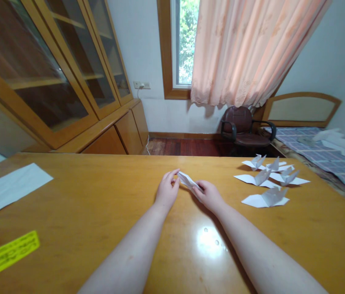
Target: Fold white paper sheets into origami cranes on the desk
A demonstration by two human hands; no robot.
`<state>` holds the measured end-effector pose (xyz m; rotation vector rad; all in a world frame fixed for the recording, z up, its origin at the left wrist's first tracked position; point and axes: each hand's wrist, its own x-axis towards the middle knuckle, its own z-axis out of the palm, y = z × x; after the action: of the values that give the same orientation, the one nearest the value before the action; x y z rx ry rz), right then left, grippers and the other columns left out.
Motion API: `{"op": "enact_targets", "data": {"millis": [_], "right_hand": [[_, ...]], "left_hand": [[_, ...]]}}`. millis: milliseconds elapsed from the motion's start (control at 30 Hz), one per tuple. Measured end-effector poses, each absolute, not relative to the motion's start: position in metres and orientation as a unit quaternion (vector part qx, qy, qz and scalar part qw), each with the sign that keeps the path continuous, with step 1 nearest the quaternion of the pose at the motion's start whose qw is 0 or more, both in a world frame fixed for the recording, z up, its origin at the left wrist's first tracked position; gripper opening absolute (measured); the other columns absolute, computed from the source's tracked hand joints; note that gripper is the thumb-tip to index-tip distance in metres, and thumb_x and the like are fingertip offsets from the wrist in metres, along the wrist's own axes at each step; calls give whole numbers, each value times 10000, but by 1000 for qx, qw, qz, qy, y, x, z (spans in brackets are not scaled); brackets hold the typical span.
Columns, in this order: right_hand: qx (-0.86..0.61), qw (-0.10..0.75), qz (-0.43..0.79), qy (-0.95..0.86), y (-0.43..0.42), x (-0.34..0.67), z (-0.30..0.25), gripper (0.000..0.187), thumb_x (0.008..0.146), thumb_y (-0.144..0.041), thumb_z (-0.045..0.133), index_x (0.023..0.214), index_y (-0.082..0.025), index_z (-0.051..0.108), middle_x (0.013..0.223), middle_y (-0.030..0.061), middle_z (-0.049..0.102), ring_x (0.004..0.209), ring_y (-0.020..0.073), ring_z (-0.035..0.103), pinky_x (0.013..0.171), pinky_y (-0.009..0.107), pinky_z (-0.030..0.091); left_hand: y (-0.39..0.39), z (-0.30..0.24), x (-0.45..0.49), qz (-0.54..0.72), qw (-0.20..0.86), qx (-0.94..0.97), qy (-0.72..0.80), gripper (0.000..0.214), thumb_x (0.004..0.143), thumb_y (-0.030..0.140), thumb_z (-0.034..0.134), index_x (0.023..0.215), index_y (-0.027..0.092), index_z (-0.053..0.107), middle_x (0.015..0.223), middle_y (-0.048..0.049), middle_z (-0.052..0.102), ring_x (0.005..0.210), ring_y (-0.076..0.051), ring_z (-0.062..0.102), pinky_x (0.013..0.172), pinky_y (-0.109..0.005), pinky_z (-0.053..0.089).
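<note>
My left hand [166, 189] and my right hand [209, 195] meet near the middle of a wooden table [99, 204]. Between them is a small folded piece of white paper [187, 180], narrow and pointed. The left hand's fingers pinch its upper end. The right hand's fingers are closed on its lower end. Both forearms stretch out over the tabletop toward it.
Several finished folded white paper shapes [267, 179] lie on the table to the right. A white sheet [7, 188] and a yellow strip [4, 255] lie at the left. Beyond the table are a glass-door cabinet [53, 73], an armchair [246, 128], a bed [328, 159] and a curtained window [187, 41].
</note>
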<state>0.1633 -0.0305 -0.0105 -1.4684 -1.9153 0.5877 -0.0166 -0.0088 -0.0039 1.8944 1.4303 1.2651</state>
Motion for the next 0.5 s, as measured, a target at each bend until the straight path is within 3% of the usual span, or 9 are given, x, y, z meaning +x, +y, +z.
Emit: {"op": "enact_targets", "data": {"millis": [300, 500], "right_hand": [[-557, 322, 231, -730, -31, 163, -7, 177, 816, -286, 490, 828, -175, 628, 717, 16, 615, 640, 128, 515, 588, 221, 355], [-558, 317, 229, -732, -32, 162, -7, 196, 823, -303, 487, 830, -174, 635, 709, 21, 614, 629, 129, 507, 581, 224, 351]], "left_hand": [[-7, -8, -16, 472, 242, 658, 535, 411, 827, 226, 495, 1234, 200, 446, 1109, -82, 556, 747, -112, 584, 824, -327, 481], [-9, -3, -16, 469, 237, 668, 527, 253, 839, 240, 473, 1076, 196, 549, 1065, -70, 563, 808, -132, 586, 809, -317, 491]]}}
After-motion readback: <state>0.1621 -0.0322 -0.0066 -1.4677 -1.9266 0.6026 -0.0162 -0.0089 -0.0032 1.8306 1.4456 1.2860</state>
